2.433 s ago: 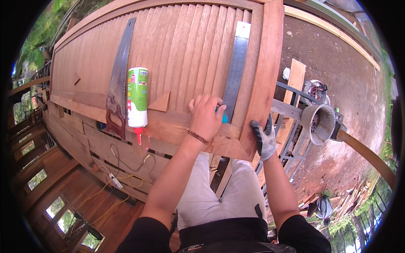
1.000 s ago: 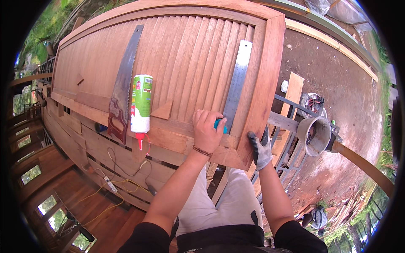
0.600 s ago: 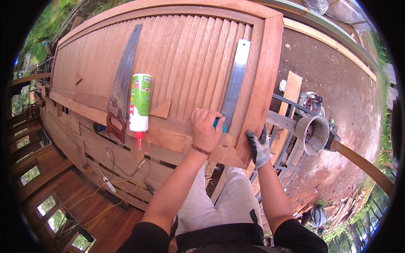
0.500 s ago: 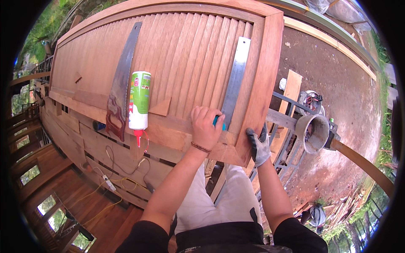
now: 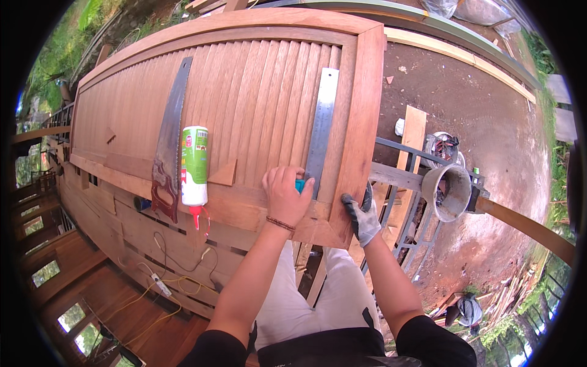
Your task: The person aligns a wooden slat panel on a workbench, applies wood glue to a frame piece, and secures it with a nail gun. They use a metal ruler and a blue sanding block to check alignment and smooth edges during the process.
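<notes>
Well to the left of the hands, a small dark wood scrap (image 5: 110, 136) lies on the louvred wooden panel (image 5: 244, 92), which stretches ahead of both hands and far out to the left. Down to the left, below the panel's near edge, a white power strip (image 5: 161, 285) lies among yellow and dark cords. Nearer the left hand, a handsaw (image 5: 169, 137) rests across the panel, its brown handle toward the person and its blade pointing away. Just right of it lies a white and green bottle (image 5: 195, 162), red nozzle toward the person; its label carries a barcode, a red patch and lines of print, mostly too small to make out. A triangular wood offcut (image 5: 225, 174) sits between bottle and left hand.

The bare left hand (image 5: 286, 194), a beaded bracelet at its wrist, curls around a teal object (image 5: 299, 185), mostly hidden by the fingers. Beside its thumb, a steel ruler (image 5: 323, 125) runs away from the hand, with fine graduation marks. The gloved right hand (image 5: 362, 218) is at the panel's near right corner, thumb spread against the frame; whether its fingers clasp the underside, I cannot tell. Farther right hangs a grey bucket (image 5: 429, 199).
</notes>
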`<act>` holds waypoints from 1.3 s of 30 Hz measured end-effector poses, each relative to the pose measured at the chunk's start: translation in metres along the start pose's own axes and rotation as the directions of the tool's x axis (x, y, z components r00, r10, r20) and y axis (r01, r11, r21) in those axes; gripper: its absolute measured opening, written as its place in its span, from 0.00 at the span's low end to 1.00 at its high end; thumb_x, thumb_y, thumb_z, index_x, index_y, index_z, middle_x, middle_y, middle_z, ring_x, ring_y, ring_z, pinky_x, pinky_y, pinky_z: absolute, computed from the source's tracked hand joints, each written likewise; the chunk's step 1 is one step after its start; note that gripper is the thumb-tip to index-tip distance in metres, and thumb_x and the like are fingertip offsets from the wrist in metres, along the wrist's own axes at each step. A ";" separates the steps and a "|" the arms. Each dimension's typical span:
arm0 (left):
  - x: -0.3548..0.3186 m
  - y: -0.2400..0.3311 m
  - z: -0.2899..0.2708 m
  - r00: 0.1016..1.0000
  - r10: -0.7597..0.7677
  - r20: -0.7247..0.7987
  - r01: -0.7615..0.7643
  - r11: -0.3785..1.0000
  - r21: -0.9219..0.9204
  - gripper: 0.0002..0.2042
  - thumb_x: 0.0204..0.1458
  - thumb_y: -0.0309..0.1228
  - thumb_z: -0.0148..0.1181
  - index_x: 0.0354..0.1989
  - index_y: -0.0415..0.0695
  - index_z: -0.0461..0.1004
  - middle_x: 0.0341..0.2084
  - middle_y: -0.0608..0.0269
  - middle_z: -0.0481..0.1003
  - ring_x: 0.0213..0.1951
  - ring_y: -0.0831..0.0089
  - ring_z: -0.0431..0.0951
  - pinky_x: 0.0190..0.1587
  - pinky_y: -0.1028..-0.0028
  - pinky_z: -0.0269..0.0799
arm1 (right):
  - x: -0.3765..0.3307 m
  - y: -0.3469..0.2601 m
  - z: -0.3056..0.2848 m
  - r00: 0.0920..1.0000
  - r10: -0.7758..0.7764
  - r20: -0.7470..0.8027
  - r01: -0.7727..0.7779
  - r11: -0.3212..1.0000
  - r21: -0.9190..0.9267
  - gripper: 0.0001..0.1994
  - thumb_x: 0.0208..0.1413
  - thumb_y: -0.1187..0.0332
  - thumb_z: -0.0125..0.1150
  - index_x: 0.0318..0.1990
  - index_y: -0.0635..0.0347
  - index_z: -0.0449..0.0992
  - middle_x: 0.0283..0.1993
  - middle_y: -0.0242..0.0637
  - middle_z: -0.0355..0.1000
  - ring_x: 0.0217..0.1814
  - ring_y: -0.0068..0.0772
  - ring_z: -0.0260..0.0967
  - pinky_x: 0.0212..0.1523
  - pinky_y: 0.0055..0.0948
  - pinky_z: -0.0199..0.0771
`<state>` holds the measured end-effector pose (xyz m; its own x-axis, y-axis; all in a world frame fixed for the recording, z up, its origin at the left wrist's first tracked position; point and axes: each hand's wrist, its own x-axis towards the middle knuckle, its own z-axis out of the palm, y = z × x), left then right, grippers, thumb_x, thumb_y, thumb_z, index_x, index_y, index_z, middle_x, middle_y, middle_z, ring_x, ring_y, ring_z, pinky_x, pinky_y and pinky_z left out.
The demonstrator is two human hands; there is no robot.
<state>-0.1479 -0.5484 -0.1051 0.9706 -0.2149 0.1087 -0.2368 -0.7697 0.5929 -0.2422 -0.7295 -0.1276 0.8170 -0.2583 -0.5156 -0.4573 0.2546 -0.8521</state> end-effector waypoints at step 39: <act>0.030 0.071 -0.081 0.789 0.375 0.487 -0.355 0.925 -0.136 0.08 0.49 0.31 0.65 0.36 0.46 0.75 0.34 0.61 0.73 0.41 0.62 0.73 0.49 0.62 0.59 | -0.009 -0.125 -0.018 0.929 -0.284 0.238 0.305 0.951 -0.057 0.18 0.54 0.79 0.56 0.53 0.69 0.74 0.40 0.41 0.78 0.37 0.30 0.78 0.37 0.28 0.77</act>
<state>-0.1319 -0.5606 0.0054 0.6560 -0.7505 -0.0804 -0.5577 -0.5538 0.6183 -0.1992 -0.7758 -0.0179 0.9722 -0.0906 -0.2159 -0.2056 0.1104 -0.9724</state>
